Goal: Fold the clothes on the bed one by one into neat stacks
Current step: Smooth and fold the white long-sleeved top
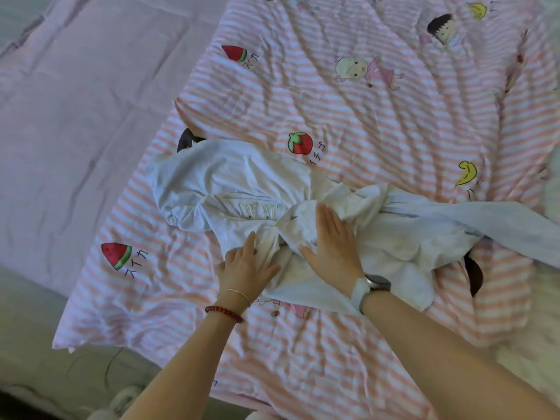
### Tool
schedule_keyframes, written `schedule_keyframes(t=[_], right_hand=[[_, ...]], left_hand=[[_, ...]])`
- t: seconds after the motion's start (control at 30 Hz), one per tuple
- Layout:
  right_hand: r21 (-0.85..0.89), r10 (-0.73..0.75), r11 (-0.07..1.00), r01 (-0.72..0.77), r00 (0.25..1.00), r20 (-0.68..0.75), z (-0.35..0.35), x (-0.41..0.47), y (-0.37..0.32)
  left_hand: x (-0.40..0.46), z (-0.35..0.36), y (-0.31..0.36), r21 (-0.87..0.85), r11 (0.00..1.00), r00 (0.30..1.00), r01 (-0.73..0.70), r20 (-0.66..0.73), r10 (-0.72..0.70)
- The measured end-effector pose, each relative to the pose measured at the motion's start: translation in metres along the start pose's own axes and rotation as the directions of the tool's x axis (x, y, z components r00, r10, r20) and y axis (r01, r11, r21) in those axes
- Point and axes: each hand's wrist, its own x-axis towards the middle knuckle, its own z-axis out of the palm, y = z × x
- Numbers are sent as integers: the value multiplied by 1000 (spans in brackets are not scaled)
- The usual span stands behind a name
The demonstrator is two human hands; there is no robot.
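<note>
With my left hand (pixel 247 265) and right hand (pixel 331 237) pressing flat, fingers straight, on the crumpled white cotton garment (pixel 242 189) lying mid-bed on the pink-striped cartoon quilt (pixel 363 122), I judge folding barely begun, no stack visible.

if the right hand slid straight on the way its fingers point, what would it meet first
Probably the bunched fold of the white garment just past the right hand, then the striped quilt near its strawberry print.

Lilac-sheeted bed (pixel 75 122) carries a pink striped quilt (pixel 348 110); white garment (pixel 230 183) lies crumpled on it.
</note>
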Motion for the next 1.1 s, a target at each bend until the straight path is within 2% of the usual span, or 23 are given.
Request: schedule_keyframes(t=[0.07,0.13,0.2,0.3,0.33,0.4,0.47,0.5,0.53,0.6,0.67,0.7,0.77,0.83,0.87,0.93,0.97,1.0,1.03,1.1], right_hand=[[-108,132,986,-125,989,66,2,17,-7],[-180,186,969,-169,979,79,0,20,-6],[-139,78,988,-69,995,59,-2,9,4],[-17,-197,980,198,980,32,-2,-33,23],[34,-257,966,255,963,78,-2,-52,30],[79,-304,952,295,900,313,-1,-88,42],[82,-282,957,277,833,476,3,-110,54],[101,-251,968,231,840,481,3,-115,57],[137,-208,977,164,878,431,0,-117,56],[202,-123,975,88,979,164,-6,-111,52],[195,-74,977,88,994,-77,-8,-94,45],[177,-43,983,58,995,-89,-8,-81,42],[127,31,991,-41,996,80,-7,-59,31],[97,51,992,-82,957,287,-1,-51,16],[125,-11,991,-43,917,398,3,-56,7],[239,-212,967,84,782,586,15,-76,-11],[316,-286,943,99,728,624,19,-88,-16],[383,-313,921,71,720,619,22,-97,-17],[445,-286,896,5,773,566,23,-102,-15],[459,-123,886,-69,918,376,23,-104,2]], left_hand=[[1,6,5,38,999,999,24,39,-25],[-1,8,9,39,999,1000,4,18,-4],[-5,6,8,-15,1000,999,-27,-36,27],[-18,-3,-3,-202,977,991,-71,-124,47],[-24,-7,-8,-238,968,988,-81,-150,46],[-35,-13,-21,-230,968,986,-104,-151,71],[-46,-16,-37,-161,979,991,-128,-61,120],[-53,-16,-45,-110,985,991,-129,15,132],[-58,-15,-54,-47,990,986,-134,93,137],[-67,-15,-72,97,983,961,-157,244,129],[-69,-16,-82,154,977,945,-150,314,95],[-69,-16,-82,122,984,952,-132,293,91],[-66,-17,-71,-49,997,989,-56,134,62],[-62,-19,-53,-190,981,997,-33,-68,20],[-61,-20,-43,-198,978,988,-66,-147,37],[-58,-20,-27,-132,971,956,-199,-245,163],[-56,-19,-21,-80,961,942,-263,-235,238],[-56,-17,-17,-23,949,937,-315,-168,307],[-56,-13,-16,42,936,936,-349,-41,351],[-58,-3,-21,202,910,912,-362,280,301]])
